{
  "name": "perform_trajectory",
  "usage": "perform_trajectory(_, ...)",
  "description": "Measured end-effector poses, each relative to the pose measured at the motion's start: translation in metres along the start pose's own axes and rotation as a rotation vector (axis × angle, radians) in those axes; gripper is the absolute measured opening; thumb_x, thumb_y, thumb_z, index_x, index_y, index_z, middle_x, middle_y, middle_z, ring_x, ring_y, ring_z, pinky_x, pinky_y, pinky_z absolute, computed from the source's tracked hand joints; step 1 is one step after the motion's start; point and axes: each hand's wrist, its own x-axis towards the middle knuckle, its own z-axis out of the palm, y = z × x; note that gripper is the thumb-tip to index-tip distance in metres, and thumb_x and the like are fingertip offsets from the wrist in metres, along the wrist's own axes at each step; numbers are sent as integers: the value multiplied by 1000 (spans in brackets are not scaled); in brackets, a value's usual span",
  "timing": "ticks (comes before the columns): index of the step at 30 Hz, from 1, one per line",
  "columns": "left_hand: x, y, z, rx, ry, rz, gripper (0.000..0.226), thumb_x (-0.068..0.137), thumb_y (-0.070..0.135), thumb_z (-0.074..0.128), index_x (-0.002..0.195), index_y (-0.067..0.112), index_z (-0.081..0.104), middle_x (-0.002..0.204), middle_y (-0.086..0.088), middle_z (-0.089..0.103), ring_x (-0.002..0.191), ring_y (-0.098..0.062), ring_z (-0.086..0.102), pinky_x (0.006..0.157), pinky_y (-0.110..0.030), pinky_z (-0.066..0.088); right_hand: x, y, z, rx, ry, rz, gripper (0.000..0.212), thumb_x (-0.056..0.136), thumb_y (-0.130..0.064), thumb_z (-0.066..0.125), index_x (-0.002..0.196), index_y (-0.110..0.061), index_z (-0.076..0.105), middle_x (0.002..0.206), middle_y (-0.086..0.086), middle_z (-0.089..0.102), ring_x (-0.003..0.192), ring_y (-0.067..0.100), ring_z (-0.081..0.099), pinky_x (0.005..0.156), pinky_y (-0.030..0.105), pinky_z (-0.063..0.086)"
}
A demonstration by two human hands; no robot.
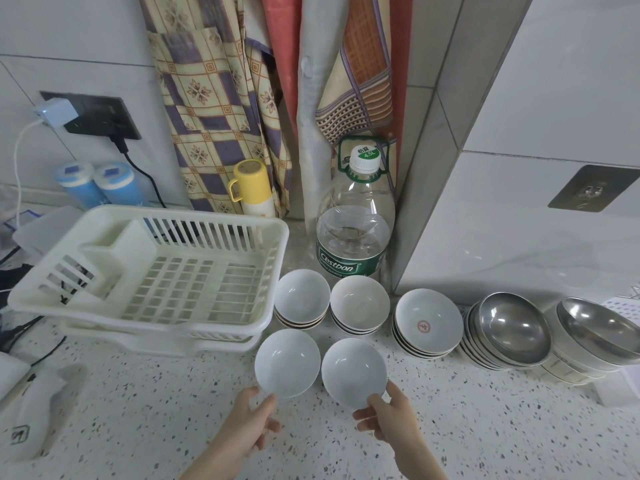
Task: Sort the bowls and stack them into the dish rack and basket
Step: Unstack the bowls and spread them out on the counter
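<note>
each of the hands pinches a white bowl's near rim: left hand (247,419) on the left bowl (287,362), right hand (388,415) on the right bowl (354,371); next, probably carry them left-forward into the dish rack (149,271).

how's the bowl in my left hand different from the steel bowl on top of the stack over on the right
The left-hand bowl is white and matte; the steel bowl is shiny metal. The left hand pinches the white one's rim; the steel one sits nested on a stack, tilted. Both are empty.

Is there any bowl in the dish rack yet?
No, the white dish rack holds no bowls; each hand, left hand and right hand, grips a white bowl over the counter.
</note>
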Motion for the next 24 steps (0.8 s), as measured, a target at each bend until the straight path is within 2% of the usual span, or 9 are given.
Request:
perform_trajectory(3, -6, 5, -4, 107, 42, 25, 33, 99, 43, 46, 119, 17, 45, 76, -1, 62, 45, -8, 40, 43, -20, 30, -7, -4, -2, -169, 107, -25, 53, 95, -30, 53, 145, -21, 35, 66, 5, 74, 46, 13, 60, 44, 19, 41)
perform_trajectory(5, -11, 13, -4, 137, 65, 122, 25, 99, 43, 46, 108, 21, 53, 74, 3, 59, 50, -6, 45, 48, -22, 35, -10, -8, -7, -358, 251, -120, 56, 93, -43, 53, 142, -19, 42, 64, 0, 72, 56, 7, 62, 48, 21, 43)
perform_trajectory(7, -13, 27, 0, 64, 72, 222, 23, 99, 40, 49, 107, 21, 58, 70, 3, 60, 47, -5, 48, 52, -24, 38, -11, -15, -9, -395, 345, -218, 44, 93, -41, 53, 131, -18, 56, 59, -1, 69, 62, 4, 63, 53, 22, 45)
perform_trajectory(9, -10, 42, 8, 9, 74, 295, 25, 99, 39, 50, 119, 23, 54, 76, 3, 67, 45, -5, 49, 53, -24, 42, -8, -25, -3, -328, 355, -283, 36, 95, -36, 52, 124, -18, 62, 55, -6, 68, 64, 3, 63, 55, 23, 45)
perform_trajectory(12, 5, 68, 25, -81, 70, 301, 55, 99, 40, 49, 148, 31, 25, 91, 1, 73, 42, -9, 47, 46, -23, 42, 8, -44, 10, -225, 269, -235, 43, 96, -34, 49, 132, -10, 53, 62, -5, 71, 75, 14, 60, 66, 28, 46)
perform_trajectory(15, 23, 92, 36, -259, 90, 222, 69, 100, 38, 51, 154, 37, 7, 93, -6, 75, 39, -12, 38, 36, -18, 28, 27, -58, 18, -67, 205, -105, 41, 95, -36, 49, 116, 0, 49, 72, 5, 73, 68, 22, 51, 68, 33, 43)
perform_trajectory(18, 39, 106, 41, -386, 133, 156, 52, 101, 36, 50, 146, 32, 25, 88, -11, 75, 36, -11, 32, 32, -16, 22, 43, -69, 24, 62, 226, -28, 43, 94, -41, 50, 109, -2, 48, 72, 5, 73, 62, 18, 43, 63, 32, 37)
perform_trajectory(21, 52, 110, 43, -435, 159, 143, 21, 101, 32, 50, 119, 33, 39, 73, -11, 76, 33, -11, 26, 33, -14, 19, 57, -74, 30, 84, 268, -41, 41, 95, -42, 47, 109, -3, 51, 71, 3, 72, 68, 22, 49, 69, 35, 42)
perform_trajectory(24, 59, 112, 44, -410, 190, 168, 29, 101, 18, 47, 115, 40, 36, 71, -13, 75, 30, -11, 22, 32, -14, 19, 66, -75, 34, 63, 324, -69, 29, 95, -27, 47, 107, -3, 53, 66, 1, 71, 82, 29, 58, 73, 34, 47)
